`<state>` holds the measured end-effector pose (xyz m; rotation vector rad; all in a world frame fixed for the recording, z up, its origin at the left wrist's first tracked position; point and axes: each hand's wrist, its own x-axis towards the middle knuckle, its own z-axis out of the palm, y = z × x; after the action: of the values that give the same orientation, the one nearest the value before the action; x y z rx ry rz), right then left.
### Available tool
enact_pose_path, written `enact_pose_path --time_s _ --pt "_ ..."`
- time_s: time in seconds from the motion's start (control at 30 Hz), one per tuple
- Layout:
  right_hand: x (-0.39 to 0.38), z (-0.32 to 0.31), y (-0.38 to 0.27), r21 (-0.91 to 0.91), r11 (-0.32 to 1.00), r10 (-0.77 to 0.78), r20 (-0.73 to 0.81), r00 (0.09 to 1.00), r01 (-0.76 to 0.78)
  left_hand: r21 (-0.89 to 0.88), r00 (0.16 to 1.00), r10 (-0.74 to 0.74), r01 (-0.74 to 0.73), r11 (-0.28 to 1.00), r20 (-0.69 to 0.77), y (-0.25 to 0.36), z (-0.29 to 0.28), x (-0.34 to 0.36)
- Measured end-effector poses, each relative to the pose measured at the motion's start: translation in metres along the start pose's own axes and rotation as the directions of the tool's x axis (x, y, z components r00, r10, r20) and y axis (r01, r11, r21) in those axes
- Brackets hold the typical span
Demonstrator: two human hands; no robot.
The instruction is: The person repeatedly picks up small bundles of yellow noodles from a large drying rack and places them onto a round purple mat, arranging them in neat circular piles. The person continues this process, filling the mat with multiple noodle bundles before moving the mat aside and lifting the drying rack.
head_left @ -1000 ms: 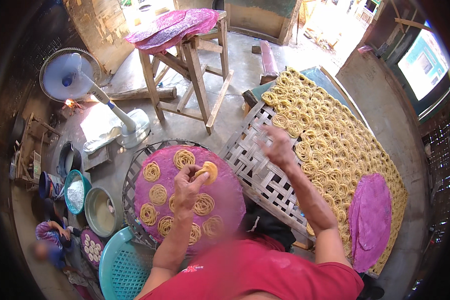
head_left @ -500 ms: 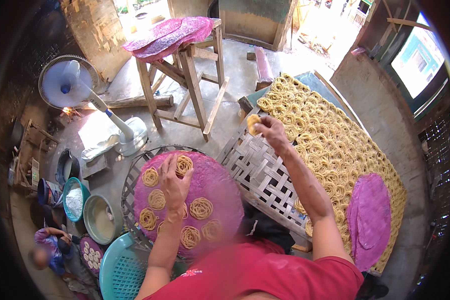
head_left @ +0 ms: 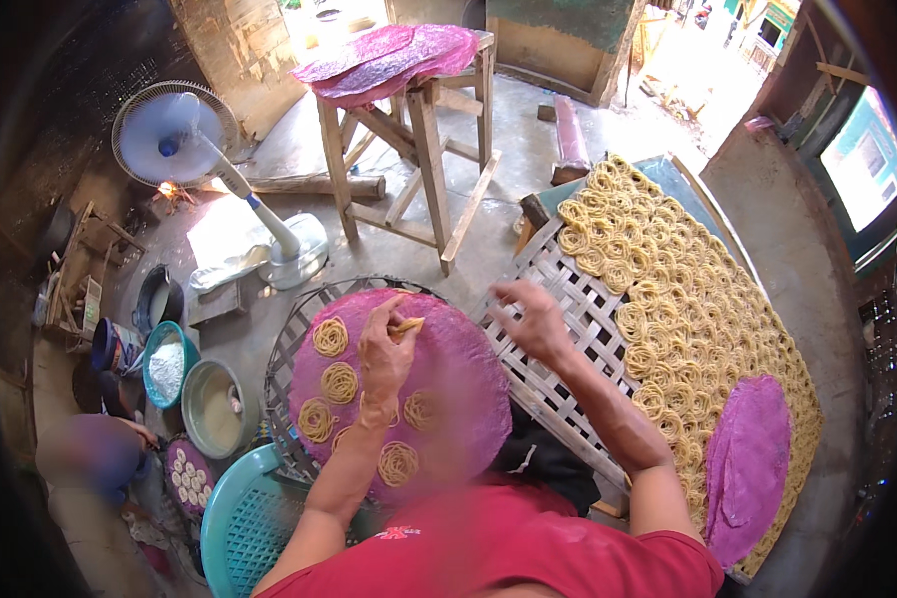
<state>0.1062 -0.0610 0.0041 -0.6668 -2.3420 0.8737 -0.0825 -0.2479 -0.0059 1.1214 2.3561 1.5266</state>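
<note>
- A yellow noodle coil [head_left: 406,326] is sitting pinched in the fingertips of the left hand [head_left: 384,354], held just above the upper part of the round purple cloth [head_left: 468,384].
- The left hand is closing its fingers on that coil, its palm facing down over the cloth.
- The right hand [head_left: 533,321] is hovering with fingers loosely spread and nothing in it, over the bare strip of the woven bamboo mat [head_left: 558,329].
- Several more coils are lying apart on the purple cloth, among them one near its upper left edge [head_left: 330,337] and one near its lower edge [head_left: 397,462].
- The cloth is resting on a round wire rack [head_left: 294,344], whose rim is showing at its left.
- Rows of yellow coils [head_left: 687,319] are covering most of the mat to the right, packed edge to edge.
- A second purple cloth [head_left: 747,468] is lying on the coils at the mat's lower right.
- A teal plastic basket [head_left: 244,523] is standing at the lower left, just beside the rack.
- A wooden stool [head_left: 418,130] draped in purple cloths and a standing fan [head_left: 174,135] are farther off on the floor.
</note>
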Motion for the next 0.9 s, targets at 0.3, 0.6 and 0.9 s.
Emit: enact_pose_path --time_s 0.3,0.6,0.9 --pt "-0.032 -0.006 -0.029 0.484 0.74 0.295 0.391 0.872 -0.467 -0.212 0.965 0.053 0.003 0.977 0.256 0.035 -0.021 -0.039" --pt "-0.054 -0.111 0.076 -0.329 0.807 0.367 -0.369 0.854 -0.49 0.277 0.881 0.251 -0.378 0.883 0.401 0.02 -0.058 -0.087" --pt "-0.083 -0.05 -0.025 -0.082 0.993 0.081 -0.022 0.996 -0.083 0.0 0.859 -0.003 0.003 1.0 0.513 0.036 -0.059 -0.081"
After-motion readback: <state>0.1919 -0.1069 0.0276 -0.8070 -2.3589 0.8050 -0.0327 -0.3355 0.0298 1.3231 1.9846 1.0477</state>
